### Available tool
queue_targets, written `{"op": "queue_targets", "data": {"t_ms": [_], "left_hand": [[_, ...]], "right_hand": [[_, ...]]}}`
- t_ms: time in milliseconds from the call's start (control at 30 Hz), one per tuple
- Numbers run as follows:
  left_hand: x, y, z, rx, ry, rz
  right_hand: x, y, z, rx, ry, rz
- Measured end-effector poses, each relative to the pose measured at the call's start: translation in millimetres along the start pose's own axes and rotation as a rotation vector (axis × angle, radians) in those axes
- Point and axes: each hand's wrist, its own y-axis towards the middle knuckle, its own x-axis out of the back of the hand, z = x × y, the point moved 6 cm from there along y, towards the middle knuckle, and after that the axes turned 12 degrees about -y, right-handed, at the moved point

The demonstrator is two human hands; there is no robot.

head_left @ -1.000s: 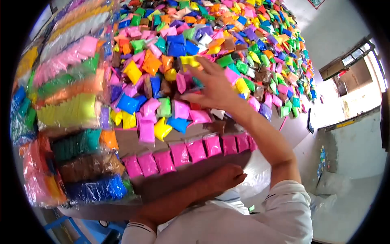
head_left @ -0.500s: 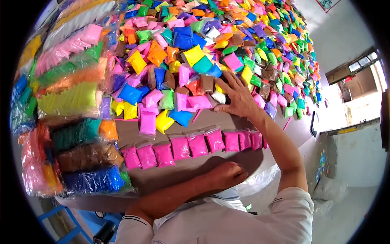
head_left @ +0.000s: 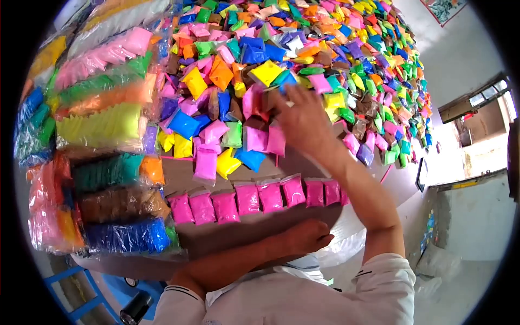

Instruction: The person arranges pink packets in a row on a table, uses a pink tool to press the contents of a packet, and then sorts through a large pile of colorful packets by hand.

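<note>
My right hand [head_left: 303,116] is over the near edge of a large heap of small coloured packets [head_left: 216,111]. Its fingers are smeared by motion among red and brown packets, so their grip cannot be made out. Next to it on the left lies a pink packet [head_left: 276,139]. Closer to me, a row of magenta packets [head_left: 247,198] lies side by side across the brown table [head_left: 216,233]. My left hand [head_left: 309,237] is closed in a fist below that row, near my body, and nothing shows in it.
Clear bags of packets sorted by colour are stacked on the left, including yellow-green [head_left: 97,130], brown [head_left: 122,203] and blue ones [head_left: 124,234]. Clear plastic [head_left: 346,246] hangs at the table's near right edge. A blue metal frame [head_left: 81,287] stands below left.
My right hand has moved left across the heap, from spread fingers to a blur. A white packet near it is no longer visible. My left fist has barely moved, and the view has shifted slightly.
</note>
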Motion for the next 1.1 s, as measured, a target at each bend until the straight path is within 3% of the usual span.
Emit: {"op": "queue_targets", "data": {"t_ms": [67,100,133,267,333,467,633,733,800,967,1100], "left_hand": [[-3.2,1.0,3.5,0.002,-0.004,0.0],[-4.5,0.9,4.7,0.011,-0.027,0.005],[-5.8,0.8,6.4,0.021,-0.049,0.011],[-8.2,-4.0,11.3,-0.052,0.04,-0.013],[-8.5,-1.6,14.2,-0.108,0.076,0.001],[-5.9,0.4,9.6,0.005,0.061,0.058],[-5.3,-1.4,11.6,0.071,-0.017,0.035],[-5.0,-1.3,11.1,-0.037,-0.017,0.007],[-3.0,0.4,8.8,-0.072,0.002,0.016],[1.5,4.8,-7.3,-0.007,0.056,0.083],[-1.1,6.0,-7.9,0.067,0.038,0.064]], "right_hand": [[29.3,1.0,46.5,0.035,0.368,-0.143],[46.4,-4.2,74.6,0.099,0.305,-0.149],[38.5,-8.1,101.2,0.136,0.325,-0.296],[11.0,4.7,155.8,0.345,0.414,-0.229],[-1.6,18.6,144.7,0.328,0.427,-0.252],[-20.9,35.1,101.1,0.321,0.462,-0.301],[14.4,15.4,43.7,0.27,0.493,-0.375],[31.0,-15.7,-21.5,0.024,0.512,-0.432],[14.9,-48.8,-82.8,-0.301,0.293,-0.558],[-45.0,-190.9,-247.3,-0.99,-0.154,-0.421],[-58.2,-314.5,-309.0,-1.409,-0.255,-0.374]]}}
